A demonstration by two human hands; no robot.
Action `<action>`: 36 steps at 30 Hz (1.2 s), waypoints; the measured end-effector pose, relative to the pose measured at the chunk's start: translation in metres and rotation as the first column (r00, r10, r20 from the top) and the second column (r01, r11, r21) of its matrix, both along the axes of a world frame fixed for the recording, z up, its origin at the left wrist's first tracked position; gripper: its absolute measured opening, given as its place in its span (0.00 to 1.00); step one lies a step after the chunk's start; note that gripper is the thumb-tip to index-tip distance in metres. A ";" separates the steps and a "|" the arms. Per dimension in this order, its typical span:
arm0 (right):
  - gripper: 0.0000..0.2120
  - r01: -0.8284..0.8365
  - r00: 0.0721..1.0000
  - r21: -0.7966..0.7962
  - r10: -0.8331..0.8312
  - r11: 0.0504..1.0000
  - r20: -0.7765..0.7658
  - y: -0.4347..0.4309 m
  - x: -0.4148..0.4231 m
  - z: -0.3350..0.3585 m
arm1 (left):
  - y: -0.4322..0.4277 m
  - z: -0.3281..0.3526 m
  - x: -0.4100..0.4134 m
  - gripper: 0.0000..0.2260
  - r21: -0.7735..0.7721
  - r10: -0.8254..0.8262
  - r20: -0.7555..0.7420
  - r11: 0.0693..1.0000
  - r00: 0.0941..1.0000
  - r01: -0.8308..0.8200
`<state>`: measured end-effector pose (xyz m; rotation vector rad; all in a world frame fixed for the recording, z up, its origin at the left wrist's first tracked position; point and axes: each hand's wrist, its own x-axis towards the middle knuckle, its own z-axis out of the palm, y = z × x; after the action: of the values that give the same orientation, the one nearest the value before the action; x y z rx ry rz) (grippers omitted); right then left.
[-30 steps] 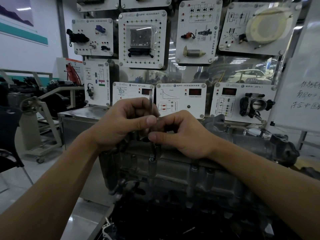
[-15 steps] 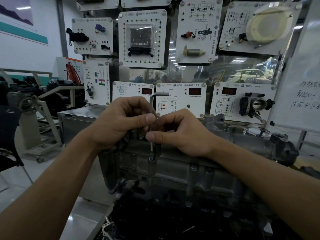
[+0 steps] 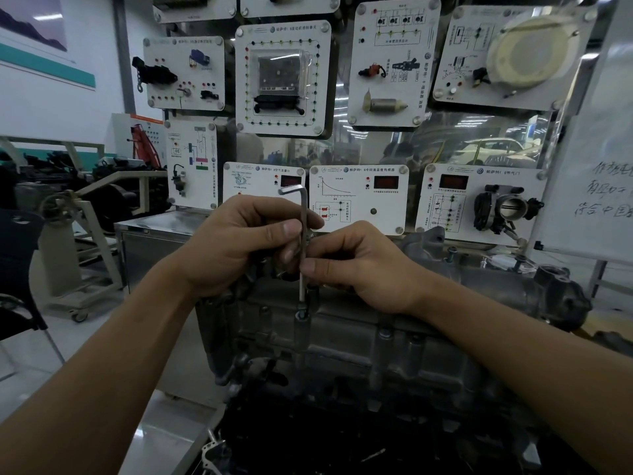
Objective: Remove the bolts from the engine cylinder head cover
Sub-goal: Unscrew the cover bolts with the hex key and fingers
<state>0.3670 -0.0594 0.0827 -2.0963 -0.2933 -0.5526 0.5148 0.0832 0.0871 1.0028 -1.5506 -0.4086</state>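
Atop one bolt (image 3: 301, 315), one hex key (image 3: 302, 214), pinched by left hand (image 3: 236, 245), right hand (image 3: 359, 265)

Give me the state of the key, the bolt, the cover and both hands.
hex key, upright, short arm pointing left
bolt, not yet out, key tip in its head
cylinder head cover, on the engine
left hand, pinching the key's upper shaft
right hand, pinching its lower shaft
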 end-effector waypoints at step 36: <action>0.05 0.059 0.994 -0.028 -0.056 0.998 0.093 0.006 -0.001 0.000 | -0.003 0.000 0.000 0.13 -0.014 -0.003 0.005 1.000 1.000 0.003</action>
<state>0.3665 -0.0538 0.0832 -2.1171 -0.2969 -0.6846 0.5148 0.0805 0.0870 0.9916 -1.5576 -0.3970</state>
